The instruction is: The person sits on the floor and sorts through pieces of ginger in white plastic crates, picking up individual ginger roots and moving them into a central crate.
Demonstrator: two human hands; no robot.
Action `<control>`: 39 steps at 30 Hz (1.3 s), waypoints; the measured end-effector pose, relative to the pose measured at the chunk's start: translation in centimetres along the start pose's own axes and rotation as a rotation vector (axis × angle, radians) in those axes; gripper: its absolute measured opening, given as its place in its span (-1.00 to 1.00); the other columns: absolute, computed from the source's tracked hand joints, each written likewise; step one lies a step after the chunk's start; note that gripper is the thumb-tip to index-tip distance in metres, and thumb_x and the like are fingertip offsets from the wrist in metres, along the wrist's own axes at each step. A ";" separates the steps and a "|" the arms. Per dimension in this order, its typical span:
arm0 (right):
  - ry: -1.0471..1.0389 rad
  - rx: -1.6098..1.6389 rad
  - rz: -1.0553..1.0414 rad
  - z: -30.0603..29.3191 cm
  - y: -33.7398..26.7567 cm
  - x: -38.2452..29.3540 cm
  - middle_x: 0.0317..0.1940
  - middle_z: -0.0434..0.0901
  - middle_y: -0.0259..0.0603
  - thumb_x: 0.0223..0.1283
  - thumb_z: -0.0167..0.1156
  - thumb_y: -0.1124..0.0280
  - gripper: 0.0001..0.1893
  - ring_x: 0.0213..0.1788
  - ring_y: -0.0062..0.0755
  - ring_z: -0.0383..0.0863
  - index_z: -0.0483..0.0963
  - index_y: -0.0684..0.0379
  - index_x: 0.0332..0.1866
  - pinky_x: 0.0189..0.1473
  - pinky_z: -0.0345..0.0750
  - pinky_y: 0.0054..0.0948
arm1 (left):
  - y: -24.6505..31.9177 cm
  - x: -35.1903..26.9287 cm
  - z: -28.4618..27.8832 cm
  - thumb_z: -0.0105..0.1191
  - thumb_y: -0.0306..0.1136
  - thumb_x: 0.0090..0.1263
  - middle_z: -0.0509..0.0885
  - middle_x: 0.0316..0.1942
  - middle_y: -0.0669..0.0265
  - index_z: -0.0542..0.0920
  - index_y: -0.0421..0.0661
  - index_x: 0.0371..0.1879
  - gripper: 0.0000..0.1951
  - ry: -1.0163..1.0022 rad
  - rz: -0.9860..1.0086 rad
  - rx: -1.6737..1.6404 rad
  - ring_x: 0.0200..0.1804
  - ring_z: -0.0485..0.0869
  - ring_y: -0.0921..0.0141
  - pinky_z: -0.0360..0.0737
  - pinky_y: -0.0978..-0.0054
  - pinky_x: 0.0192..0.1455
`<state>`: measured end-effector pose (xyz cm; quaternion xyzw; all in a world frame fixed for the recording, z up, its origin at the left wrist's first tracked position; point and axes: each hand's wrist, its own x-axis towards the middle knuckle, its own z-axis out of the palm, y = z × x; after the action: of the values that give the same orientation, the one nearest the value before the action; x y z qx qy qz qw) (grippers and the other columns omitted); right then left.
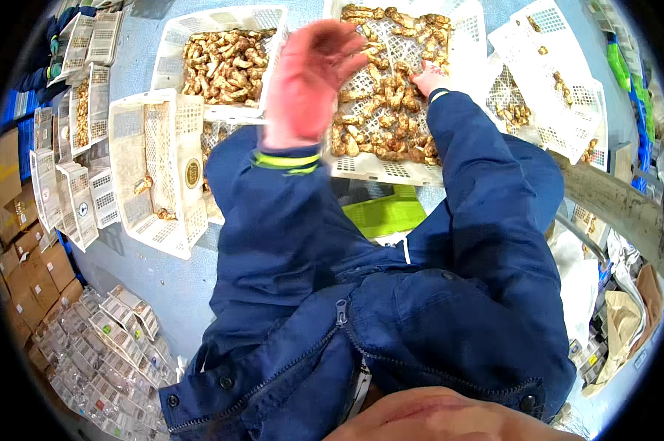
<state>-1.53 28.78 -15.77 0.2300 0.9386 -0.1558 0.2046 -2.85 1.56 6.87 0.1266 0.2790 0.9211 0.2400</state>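
Before me stands a white perforated plastic crate [384, 168], with brown-and-cream thick-stemmed mushrooms [395, 91] spread loosely over its mesh bottom. My left hand [312, 82], in a reddish glove and blurred, is raised above the crate's left side. Its fingers are apart, and nothing shows in it. My right hand [432, 80], in a pale pink patterned glove, reaches into the right part of the crate, among the mushrooms. Whether its fingers grip one is hidden. To the left, another white crate [169, 58] holds a dense heap of mushrooms [227, 66].
A tilted crate [128, 165] at the left has a couple of mushrooms inside. Stacked crates [547, 71] with scattered mushrooms stand at the right, near a wooden beam [613, 195]. A lime-green crate [387, 215] sits between my legs. A co-worker's gloved hand [54, 70] shows far left.
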 end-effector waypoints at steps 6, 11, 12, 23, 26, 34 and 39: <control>-0.064 0.116 -0.032 -1.3 0.9 0.5 -0.01 0.48 -0.12 -0.16 0.21 0.10 -0.41 0.04 -0.20 0.46 0.37 0.10 0.07 0.08 0.37 -0.35 | -13.6 -1.6 -7.9 -0.10 -0.29 0.31 0.50 -0.11 0.16 0.40 -0.23 -0.06 -0.69 0.656 -0.538 0.160 -0.10 0.53 0.26 0.49 0.36 -0.02; 0.018 0.152 0.044 -1.3 1.3 0.4 -0.08 0.51 -0.07 -0.31 0.34 0.23 -0.40 -0.01 -0.24 0.48 0.44 0.15 0.00 0.06 0.38 -0.40 | -13.9 -0.9 -8.0 -0.12 -0.28 0.32 0.48 -0.09 0.15 0.36 -0.20 0.00 -0.66 0.574 -0.500 0.215 -0.12 0.52 0.31 0.49 0.36 -0.05; 0.014 0.157 0.046 -1.6 1.1 0.4 -0.09 0.52 -0.07 -0.33 0.35 0.24 -0.41 -0.02 -0.24 0.49 0.45 0.16 -0.01 0.05 0.39 -0.41 | -13.9 -0.8 -8.0 -0.10 -0.27 0.31 0.48 -0.07 0.17 0.35 -0.19 0.02 -0.65 0.554 -0.518 0.250 -0.11 0.51 0.33 0.49 0.37 -0.05; 0.012 0.086 -0.482 -6.1 -10.7 0.0 -0.15 0.54 -0.13 0.09 -0.05 -0.01 -0.55 -0.06 -0.21 0.50 0.45 0.11 -0.08 -0.09 0.44 -0.37 | -16.9 -0.2 -11.4 -0.06 -0.26 0.31 0.55 -0.32 0.27 0.40 -0.13 0.00 -0.68 0.602 -0.565 0.052 -0.37 0.55 0.41 0.52 0.45 -0.28; 0.199 -0.153 -0.267 -5.3 -11.7 3.9 -0.18 0.54 -0.13 0.12 -0.07 -0.01 -0.57 -0.05 -0.23 0.50 0.43 0.08 -0.07 -0.08 0.44 -0.30 | -16.8 0.4 -11.3 -0.13 -0.26 0.35 0.55 -0.28 0.30 0.37 -0.09 0.00 -0.71 0.615 -0.545 0.125 -0.35 0.55 0.44 0.40 0.56 -0.47; -0.329 0.196 -0.598 -7.2 -9.8 1.5 -0.19 0.56 -0.11 -0.02 0.05 -0.06 -0.54 -0.13 -0.24 0.55 0.51 0.05 -0.12 -0.04 0.43 -0.36 | -15.5 0.9 -13.2 -0.09 0.03 0.28 0.36 0.04 0.18 0.35 0.00 -0.03 -0.58 0.801 -0.291 -0.285 0.00 0.40 0.31 0.52 0.23 -0.07; 0.453 -0.329 -0.572 -6.9 -6.6 5.0 -0.28 0.51 -0.18 0.04 0.11 0.27 -0.70 -0.14 -0.24 0.53 0.42 -0.01 -0.06 -0.14 0.47 -0.31 | -16.2 1.4 -12.4 0.00 -0.17 0.28 0.53 -0.29 0.33 0.42 0.04 -0.16 -0.77 0.669 -0.406 -0.163 -0.28 0.52 0.40 0.56 0.37 -0.20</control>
<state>-10.96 27.69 -10.77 -0.0481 0.9985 0.0003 -0.0252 -2.62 8.48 -12.38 -0.2574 0.2869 0.8647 0.3222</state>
